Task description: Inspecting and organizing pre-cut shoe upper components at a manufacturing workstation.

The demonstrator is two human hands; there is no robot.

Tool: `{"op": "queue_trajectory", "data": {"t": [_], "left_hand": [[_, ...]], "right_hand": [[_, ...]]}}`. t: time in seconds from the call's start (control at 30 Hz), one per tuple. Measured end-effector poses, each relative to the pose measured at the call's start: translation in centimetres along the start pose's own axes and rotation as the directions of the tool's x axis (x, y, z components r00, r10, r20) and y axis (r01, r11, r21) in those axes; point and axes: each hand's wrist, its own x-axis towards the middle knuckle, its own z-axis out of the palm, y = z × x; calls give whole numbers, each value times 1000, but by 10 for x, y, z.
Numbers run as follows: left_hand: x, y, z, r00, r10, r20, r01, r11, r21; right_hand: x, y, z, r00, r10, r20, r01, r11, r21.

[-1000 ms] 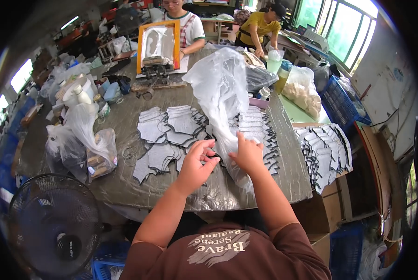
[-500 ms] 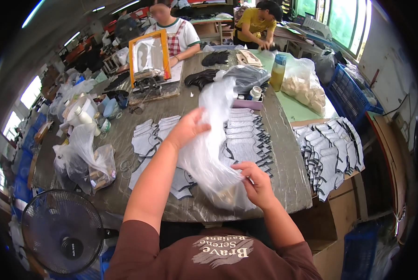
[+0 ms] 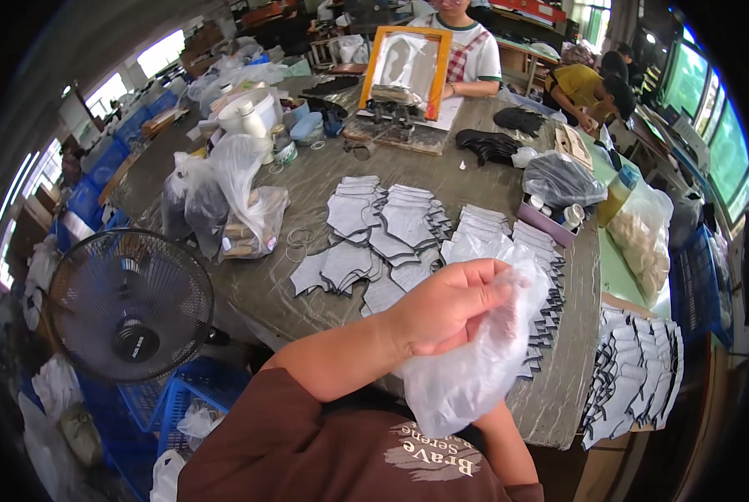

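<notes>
My left hand is clamped on the plastic bag, up over the near edge of the desk, partly covering the grey pieces. The bag mostly hides my right hand; I cannot tell its grip.

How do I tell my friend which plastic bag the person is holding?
Start at the big grey-brown table, then find the person's left hand toward its near edge. That hand grips a crumpled, whitish, see-through plastic bag. Unlike the stuffed bags on the table's left side, it's held up in the air.
</notes>
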Motion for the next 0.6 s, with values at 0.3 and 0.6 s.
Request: {"op": "queue_trajectory", "data": {"t": [0.3, 0.6], "left_hand": [[-100, 47, -119, 928, 358, 99, -303, 574, 761], [-194, -6, -134, 780, 536, -323, -374, 813, 446]], "right_hand": [[43, 0, -10, 875, -54, 481, -278, 757, 591], [134, -12, 135, 554, -12, 833, -338, 910, 238]]}}
